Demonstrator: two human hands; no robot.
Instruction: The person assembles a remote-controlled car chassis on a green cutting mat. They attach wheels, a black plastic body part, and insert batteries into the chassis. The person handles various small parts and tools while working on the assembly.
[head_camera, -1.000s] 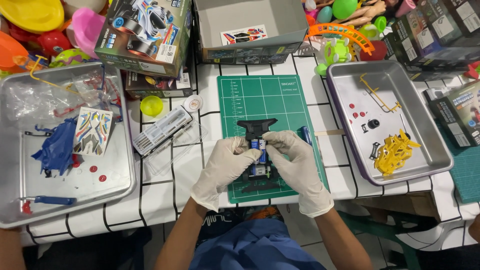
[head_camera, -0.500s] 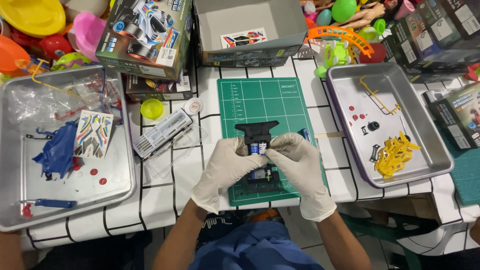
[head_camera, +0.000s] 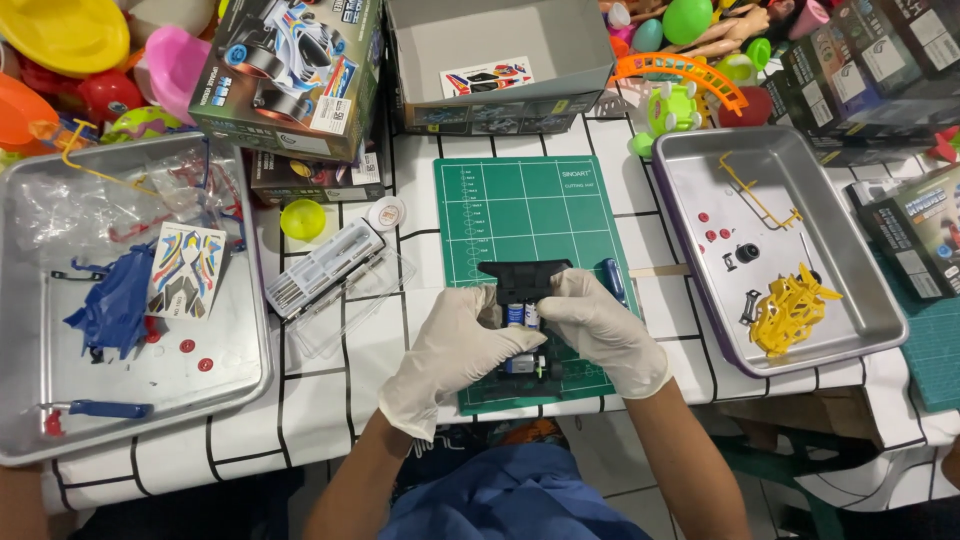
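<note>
Both gloved hands close around the black toy car chassis over the green cutting mat: left hand cradling its side, right hand opposite. Batteries appear seated between the fingertips; blue body pieces wait in the tray well left, yellow parts to the right.

Two white-gloved hands, left hand and right hand, grip a small black plastic toy-car chassis over a green cutting mat; a silver metal tray lies at three o'clock.

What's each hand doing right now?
Left hand: closed on the black toy car chassis.
Right hand: gripping the same chassis.
</note>
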